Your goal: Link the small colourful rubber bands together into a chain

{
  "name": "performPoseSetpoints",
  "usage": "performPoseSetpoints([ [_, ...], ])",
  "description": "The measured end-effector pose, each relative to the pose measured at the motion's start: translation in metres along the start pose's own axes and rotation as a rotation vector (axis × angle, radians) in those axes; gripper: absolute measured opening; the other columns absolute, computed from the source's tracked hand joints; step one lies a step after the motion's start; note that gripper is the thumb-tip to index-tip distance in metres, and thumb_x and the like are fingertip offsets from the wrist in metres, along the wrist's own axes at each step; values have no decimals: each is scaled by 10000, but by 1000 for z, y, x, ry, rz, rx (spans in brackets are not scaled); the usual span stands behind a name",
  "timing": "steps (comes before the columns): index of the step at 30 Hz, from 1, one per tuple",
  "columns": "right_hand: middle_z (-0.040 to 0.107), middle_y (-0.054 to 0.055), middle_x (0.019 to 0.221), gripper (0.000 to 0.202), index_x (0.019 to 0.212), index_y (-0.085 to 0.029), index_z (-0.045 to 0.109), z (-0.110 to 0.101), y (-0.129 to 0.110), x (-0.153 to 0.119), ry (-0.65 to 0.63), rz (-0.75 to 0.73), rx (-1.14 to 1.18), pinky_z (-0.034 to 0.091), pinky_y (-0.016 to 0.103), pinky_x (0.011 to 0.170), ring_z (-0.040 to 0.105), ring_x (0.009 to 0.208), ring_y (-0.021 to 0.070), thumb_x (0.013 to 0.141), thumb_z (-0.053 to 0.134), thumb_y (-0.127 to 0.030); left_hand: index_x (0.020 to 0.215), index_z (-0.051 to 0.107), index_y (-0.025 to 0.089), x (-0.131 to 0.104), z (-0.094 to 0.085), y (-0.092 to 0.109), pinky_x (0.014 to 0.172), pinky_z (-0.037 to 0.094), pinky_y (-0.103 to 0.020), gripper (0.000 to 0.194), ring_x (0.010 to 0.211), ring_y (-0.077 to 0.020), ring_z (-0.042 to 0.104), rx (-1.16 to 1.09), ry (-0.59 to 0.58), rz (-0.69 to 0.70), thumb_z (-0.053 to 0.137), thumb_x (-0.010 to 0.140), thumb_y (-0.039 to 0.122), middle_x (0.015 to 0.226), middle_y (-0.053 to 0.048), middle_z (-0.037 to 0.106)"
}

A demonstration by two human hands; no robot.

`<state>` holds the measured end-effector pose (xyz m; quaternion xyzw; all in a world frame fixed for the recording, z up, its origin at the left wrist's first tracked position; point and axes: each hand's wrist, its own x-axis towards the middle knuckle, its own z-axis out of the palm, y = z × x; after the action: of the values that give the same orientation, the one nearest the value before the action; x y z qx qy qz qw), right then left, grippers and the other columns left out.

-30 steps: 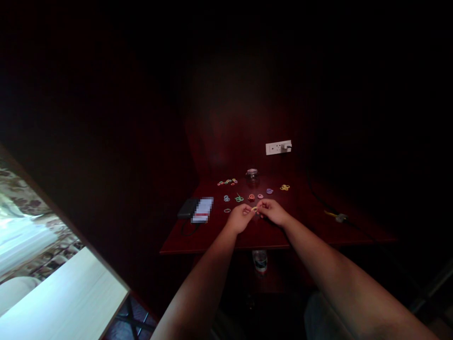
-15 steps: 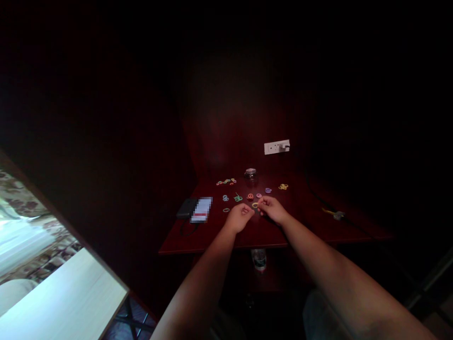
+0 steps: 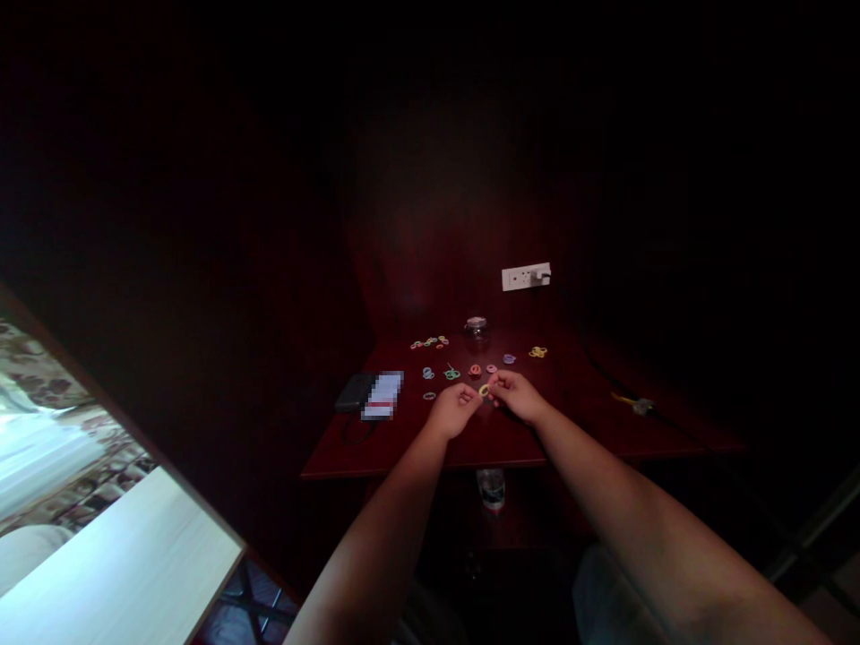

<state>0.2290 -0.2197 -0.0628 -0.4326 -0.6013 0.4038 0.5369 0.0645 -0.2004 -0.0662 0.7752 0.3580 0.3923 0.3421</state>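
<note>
A small yellow hair tie [image 3: 484,391] is held just above the dark red table, between my two hands. My right hand [image 3: 517,397] pinches its right side. The fingers of my left hand [image 3: 455,411] are pinched together at its left edge. Just beyond my hands lie small piles of hair ties sorted by colour: blue ones [image 3: 428,374], green ones [image 3: 451,373], red-orange ones [image 3: 475,370], pink ones [image 3: 492,368], purple ones [image 3: 509,359] and yellow ones [image 3: 538,352]. A single pale greenish tie [image 3: 429,396] sits left of my left hand.
Mixed-colour ties [image 3: 430,342] lie at the back left, near a clear lidded jar [image 3: 477,329]. A phone [image 3: 382,395] rests by a black case [image 3: 354,392] on the left. A cable connector [image 3: 643,407] is at right. Below the table edge stands a bottle [image 3: 493,491].
My left fingertips have moved up slightly to the yellow hair tie, which now looks tilted and narrower. My right hand stays nearly in place.
</note>
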Motion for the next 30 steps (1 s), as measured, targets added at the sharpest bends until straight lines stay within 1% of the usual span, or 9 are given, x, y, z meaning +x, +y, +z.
performPoseSetpoints([
  [2,549,-30,540,174,680,-166,485,0,0,0,12,8,6,344,192,436,472,435,74,667,578,-312,737,589,123,0,0,2,546,392,-202,195,561,-87,497,-1,2,-3,565,721,316,641,-13,580],
  [4,552,-27,544,181,681,-163,490,0,0,-1,-14,11,7,345,192,441,476,440,75,663,587,-315,748,585,122,1,0,2,547,393,-200,185,562,-83,494,-20,19,-8,568,720,304,660,-18,585],
  [7,551,-22,541,182,671,-154,508,0,-1,-1,-61,-3,2,348,194,448,476,448,75,664,597,-312,854,576,123,3,2,-1,556,405,-201,223,569,-74,497,-71,81,-10,589,710,293,770,-42,606],
  [9,555,-17,546,181,665,-151,517,0,-1,-1,-68,-12,0,355,198,453,475,449,74,666,599,-313,910,573,126,4,3,-3,570,414,-204,264,587,-75,507,-95,84,-2,601,706,291,826,-57,613],
  [11,563,-13,556,181,658,-151,520,0,-2,-1,-63,-14,1,364,202,458,477,451,74,662,603,-311,878,587,123,4,3,-4,572,414,-205,248,595,-81,513,-85,50,3,598,710,305,789,-52,615],
  [13,565,-12,554,180,650,-150,519,0,-2,-1,-51,-10,4,367,203,458,477,450,75,657,605,-308,808,594,120,3,3,-5,558,406,-203,228,584,-86,509,-57,18,3,588,716,329,707,-35,605],
  [16,562,-13,549,177,653,-151,516,0,-3,-2,-30,-5,9,360,201,451,473,444,75,654,603,-306,767,591,120,2,2,-5,542,398,-199,239,566,-87,504,-38,7,3,578,718,354,648,-18,589],
  [22,565,-13,556,176,651,-154,515,1,-6,-3,-18,-2,5,344,203,450,466,443,75,653,598,-309,781,601,120,2,3,-7,561,412,-210,238,593,-104,534,-40,-3,-5,577,718,348,677,-39,618],
  [30,558,-17,557,160,665,-150,512,1,-7,-4,-31,1,19,334,199,458,461,450,72,661,594,-287,781,607,109,3,2,-8,565,412,-211,214,592,-102,535,-25,-7,-17,583,713,311,684,-47,623],
])
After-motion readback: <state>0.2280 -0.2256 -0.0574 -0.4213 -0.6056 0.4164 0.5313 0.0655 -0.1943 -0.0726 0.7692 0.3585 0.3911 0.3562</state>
